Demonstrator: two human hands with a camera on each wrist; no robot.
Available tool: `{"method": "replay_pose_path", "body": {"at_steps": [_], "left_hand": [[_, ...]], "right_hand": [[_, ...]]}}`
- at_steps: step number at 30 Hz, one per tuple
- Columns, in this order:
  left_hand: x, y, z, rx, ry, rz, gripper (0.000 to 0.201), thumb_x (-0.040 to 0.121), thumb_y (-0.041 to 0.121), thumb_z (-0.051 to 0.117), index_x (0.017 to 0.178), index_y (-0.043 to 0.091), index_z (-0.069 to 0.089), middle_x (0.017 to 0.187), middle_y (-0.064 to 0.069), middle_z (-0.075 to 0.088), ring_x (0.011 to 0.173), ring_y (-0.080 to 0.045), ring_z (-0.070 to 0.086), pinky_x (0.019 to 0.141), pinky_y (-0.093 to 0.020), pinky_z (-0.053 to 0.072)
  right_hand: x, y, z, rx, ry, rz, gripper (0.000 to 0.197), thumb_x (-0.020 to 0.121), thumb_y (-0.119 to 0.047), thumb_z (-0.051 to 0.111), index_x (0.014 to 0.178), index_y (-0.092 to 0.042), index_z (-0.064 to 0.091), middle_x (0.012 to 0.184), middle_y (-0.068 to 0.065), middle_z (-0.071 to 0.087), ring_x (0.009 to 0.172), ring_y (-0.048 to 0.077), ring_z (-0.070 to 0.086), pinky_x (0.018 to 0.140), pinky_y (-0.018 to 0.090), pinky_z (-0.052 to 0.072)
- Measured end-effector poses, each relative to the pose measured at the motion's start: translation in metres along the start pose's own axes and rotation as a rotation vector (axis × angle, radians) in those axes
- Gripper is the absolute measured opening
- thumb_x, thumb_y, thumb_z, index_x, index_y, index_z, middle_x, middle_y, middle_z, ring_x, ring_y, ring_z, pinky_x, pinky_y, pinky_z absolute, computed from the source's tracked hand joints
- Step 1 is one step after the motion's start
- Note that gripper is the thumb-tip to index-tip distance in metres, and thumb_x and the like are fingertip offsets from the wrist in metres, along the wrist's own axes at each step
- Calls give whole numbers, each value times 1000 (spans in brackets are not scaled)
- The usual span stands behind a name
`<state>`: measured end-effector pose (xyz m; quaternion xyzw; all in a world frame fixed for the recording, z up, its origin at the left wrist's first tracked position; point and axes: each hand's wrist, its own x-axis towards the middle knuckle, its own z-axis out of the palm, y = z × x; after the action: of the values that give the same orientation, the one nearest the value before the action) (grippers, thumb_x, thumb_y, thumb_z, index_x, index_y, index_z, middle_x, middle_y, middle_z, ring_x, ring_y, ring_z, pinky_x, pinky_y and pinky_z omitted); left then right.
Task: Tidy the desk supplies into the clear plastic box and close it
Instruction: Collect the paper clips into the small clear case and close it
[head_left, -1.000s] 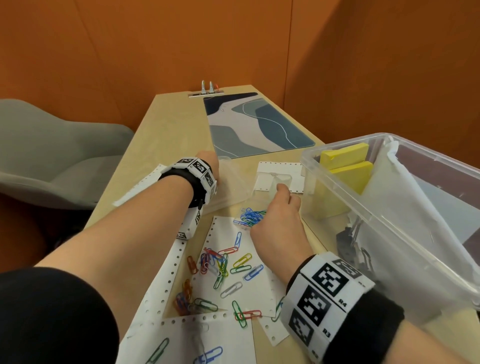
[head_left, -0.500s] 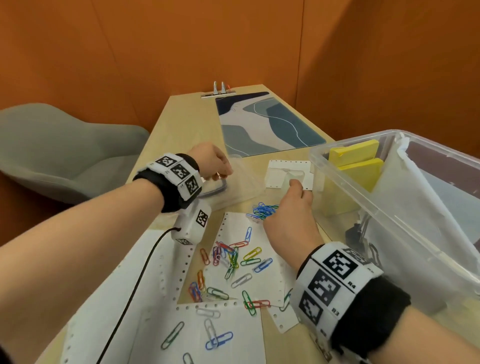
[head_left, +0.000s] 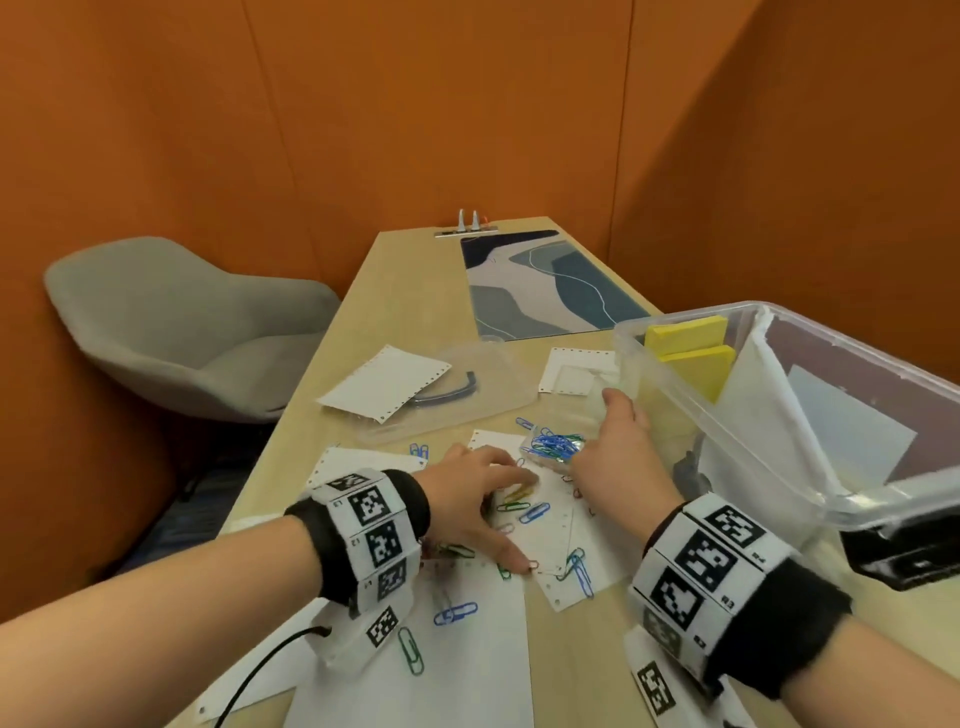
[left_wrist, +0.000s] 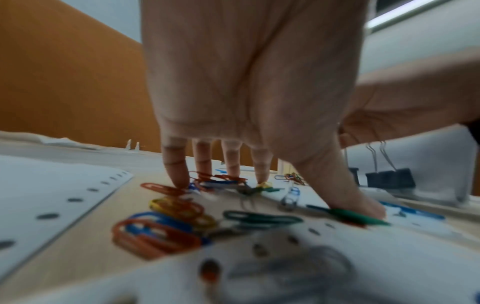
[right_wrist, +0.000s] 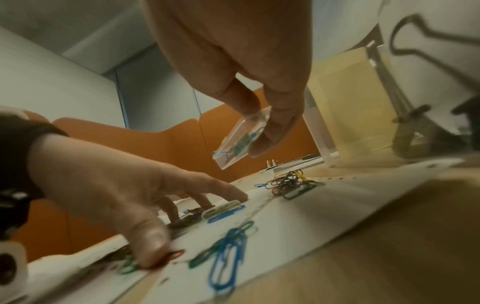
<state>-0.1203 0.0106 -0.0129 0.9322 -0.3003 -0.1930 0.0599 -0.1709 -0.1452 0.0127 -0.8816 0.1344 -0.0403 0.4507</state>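
Note:
Loose coloured paper clips (head_left: 530, 512) lie scattered over white perforated sheets (head_left: 467, 654) on the wooden desk. My left hand (head_left: 519, 519) is spread over them, its fingertips (left_wrist: 179, 181) and thumb pressing clips down. My right hand (head_left: 582, 441) pinches a small clear case (right_wrist: 241, 142) with blue and green clips inside, tilted above the desk. The large clear plastic box (head_left: 644, 343) stands open at the right, holding yellow sticky pads (head_left: 691, 348), white paper and black binder clips (left_wrist: 389, 179). Its clear lid (head_left: 498, 400) lies further back on the desk.
A perforated sheet (head_left: 384, 384) rests on the lid, and a small white sheet (head_left: 571, 371) lies beside the box. A patterned desk mat (head_left: 545, 286) covers the far end. A grey chair (head_left: 182, 332) stands left of the desk edge. Orange walls close in behind.
My left hand has come back from the clear lid to the loose clips near me. My right hand now holds the small case up off the desk.

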Motion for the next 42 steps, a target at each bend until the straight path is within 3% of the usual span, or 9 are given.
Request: {"method": "replay_pose_path", "body": {"at_steps": [6,14,19,25,28,31,36,39,42], "left_hand": [[-9,-3,0,-203,151,-30,34,76,33,74,110,30,68,117,3,56,106,-14,54,93,-24,43],[-12,-6,-24,-475,116,-137,13,78,18,74,91,15,73,76,9,66,70,-6,59,76,-22,51],[-21,23,-60,-770,218,14,10,81,6,68,91,7,70,75,3,67,64,-4,62,65,-13,54],[-30,37,-58,-413,288,50,35,72,33,77,105,31,68,104,14,63,100,-8,57,87,-28,47],[-43,10,-47,-324,112,-78,61,68,41,79,123,41,53,136,15,46,122,-12,45,102,-36,39],[-47,-14,-20,-114,-73,-168,87,62,52,79,136,48,35,149,14,26,137,-15,26,115,-39,24],[-39,-15,1,-124,-1,-53,69,66,42,80,128,44,49,128,12,38,115,-12,41,99,-22,35],[-39,-14,3,-238,68,-32,41,72,31,79,111,34,66,101,13,48,84,-5,49,80,-16,40],[-35,-14,2,-291,95,-48,29,76,26,75,105,24,70,92,10,58,77,-5,51,74,-11,41]], "right_hand": [[-9,8,-6,78,-88,99,70,83,-2,48,145,-13,18,137,16,38,117,32,51,98,38,45],[-17,15,-22,190,-246,185,64,91,4,42,146,-18,17,107,11,42,110,34,57,90,42,52],[-19,14,-14,177,-273,130,65,88,4,45,145,-19,22,108,5,40,104,30,59,89,45,53],[-16,10,-10,226,-251,117,68,86,7,45,145,-21,23,122,10,44,106,31,58,88,44,54],[-16,16,-13,232,-248,122,66,88,6,43,145,-20,23,87,-4,44,88,23,60,87,44,54],[-19,17,-13,242,-239,123,65,89,7,42,145,-19,23,80,-8,38,75,13,55,87,41,54],[-22,9,-10,264,-234,117,66,89,7,44,145,-19,22,78,-11,36,88,23,57,86,43,55],[-23,8,-9,277,-239,112,66,89,7,45,145,-19,22,79,-11,38,78,18,58,87,45,54],[-25,9,-7,269,-239,114,66,89,7,44,145,-19,22,79,-13,35,69,11,54,86,43,54]]}}
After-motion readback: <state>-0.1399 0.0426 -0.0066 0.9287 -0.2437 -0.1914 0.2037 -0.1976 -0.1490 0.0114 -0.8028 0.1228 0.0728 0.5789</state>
